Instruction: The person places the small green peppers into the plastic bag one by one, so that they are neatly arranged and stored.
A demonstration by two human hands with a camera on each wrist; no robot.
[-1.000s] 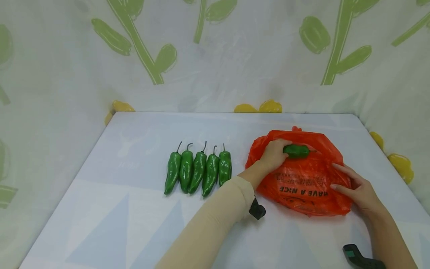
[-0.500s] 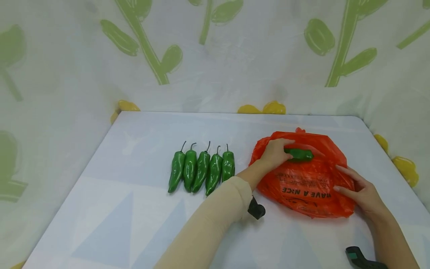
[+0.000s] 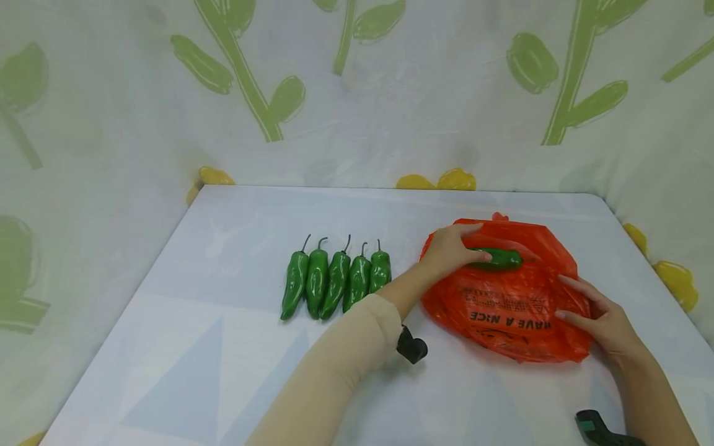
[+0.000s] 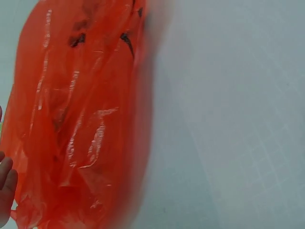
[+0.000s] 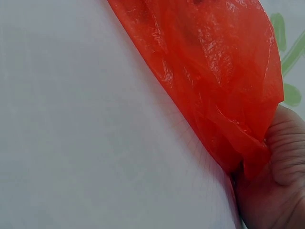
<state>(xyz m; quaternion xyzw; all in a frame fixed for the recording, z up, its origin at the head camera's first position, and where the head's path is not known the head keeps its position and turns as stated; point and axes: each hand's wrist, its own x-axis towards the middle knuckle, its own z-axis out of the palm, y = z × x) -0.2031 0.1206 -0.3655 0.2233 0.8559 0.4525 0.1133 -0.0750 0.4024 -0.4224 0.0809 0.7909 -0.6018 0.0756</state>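
Observation:
A red plastic bag (image 3: 496,334) with black lettering lies on the table at the right. One green chili pepper (image 3: 506,259) rests sideways at the bag, its left end hidden behind my left thumb and its stem out of sight. My left hand (image 3: 450,248) is over the bag's left part, fingers stretched out and spread from the thumb, which overlaps the pepper. On the bag's right side, my right hand (image 3: 599,322) grips the plastic, thumb and fingers apart on it. The right wrist view has the red plastic (image 5: 209,95) bunched against that hand.
Several green chili peppers (image 3: 316,284) lie in a row left of the bag, stems pointing away from me; the left sleeve (image 3: 346,365) covers part of the rightmost ones. The white table (image 3: 167,347) ends at a patterned cloth (image 3: 424,105) behind.
My left fingers have loosened from the chili pepper and drawn slightly left. The pepper's stem, seen a second ago, is now hidden. My right hand stays on the bag; the head view has shifted slightly.

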